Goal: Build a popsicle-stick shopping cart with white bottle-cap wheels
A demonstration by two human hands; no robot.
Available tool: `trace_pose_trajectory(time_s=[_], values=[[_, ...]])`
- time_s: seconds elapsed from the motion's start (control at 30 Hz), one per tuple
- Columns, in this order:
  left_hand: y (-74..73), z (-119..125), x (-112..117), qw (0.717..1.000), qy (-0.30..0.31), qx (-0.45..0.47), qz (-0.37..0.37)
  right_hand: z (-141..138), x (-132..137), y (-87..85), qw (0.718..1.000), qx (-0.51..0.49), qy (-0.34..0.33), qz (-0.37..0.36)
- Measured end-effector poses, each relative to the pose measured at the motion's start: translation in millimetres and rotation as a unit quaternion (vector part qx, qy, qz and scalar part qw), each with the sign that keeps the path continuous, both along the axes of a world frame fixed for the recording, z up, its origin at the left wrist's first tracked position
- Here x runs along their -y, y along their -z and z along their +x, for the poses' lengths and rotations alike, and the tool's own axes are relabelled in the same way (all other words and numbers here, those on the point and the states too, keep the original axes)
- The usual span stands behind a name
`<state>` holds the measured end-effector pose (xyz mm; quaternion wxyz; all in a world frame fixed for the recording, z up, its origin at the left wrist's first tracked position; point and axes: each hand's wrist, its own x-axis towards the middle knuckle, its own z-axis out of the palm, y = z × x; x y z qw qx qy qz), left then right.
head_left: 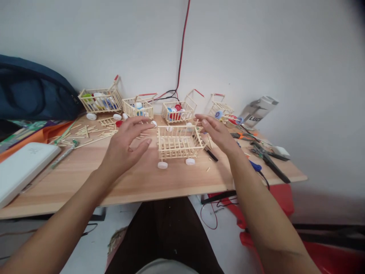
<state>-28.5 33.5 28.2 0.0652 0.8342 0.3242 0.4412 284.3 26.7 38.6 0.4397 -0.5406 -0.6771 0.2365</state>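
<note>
A small cart made of thin wooden sticks (180, 142) stands on the wooden table between my hands, with white bottle-cap wheels (162, 165) under its near side. To its left, my left hand (128, 142) hovers with fingers apart and holds nothing; a gap separates it from the cart. My right hand (215, 131) is at the cart's far right corner, its fingers stretched out and its palm turned inward. Whether its fingertips touch the stick at that corner I cannot tell. A knife with a black handle (211, 153) lies just right of the cart, partly behind it.
Several finished stick carts holding bottle caps, such as one at the left (99, 101), line the wall. Loose sticks (85, 131) lie at left near a white box-shaped device (28, 167) and a blue bag (37, 89). Pliers (242, 135) and a glue gun (254, 166) lie at right.
</note>
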Motion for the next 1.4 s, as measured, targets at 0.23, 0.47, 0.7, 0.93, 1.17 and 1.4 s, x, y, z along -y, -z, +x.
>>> trace_pose_trajectory(time_s=[0.23, 0.47, 0.7, 0.93, 1.17, 1.4], values=[[-2.1, 19, 9, 0.99, 0.087, -0.108, 0.024, -7, 50, 35.4, 0.982, -0.015, 0.174, 0.065], [7.1, 18, -5, 0.987, 0.102, -0.12, 0.021, -37, 87, 85.5, 0.982, -0.001, 0.185, 0.036], [-5.3, 8, -8, 0.984, 0.09, -0.154, 0.01, -36, 82, 91.5, 0.981, 0.055, 0.171, 0.08], [-6.6, 10, 1, 0.983, 0.054, -0.172, 0.019, -29, 77, 86.7, 0.973, 0.144, 0.155, 0.088], [-13.8, 11, 15, 0.995, 0.001, -0.1, 0.015, -15, 66, 73.2, 0.958, 0.216, 0.181, 0.057], [-15.4, -9, -24, 0.934, -0.132, 0.322, -0.079, 5, 66, 34.9, 0.955, 0.164, 0.246, 0.005]])
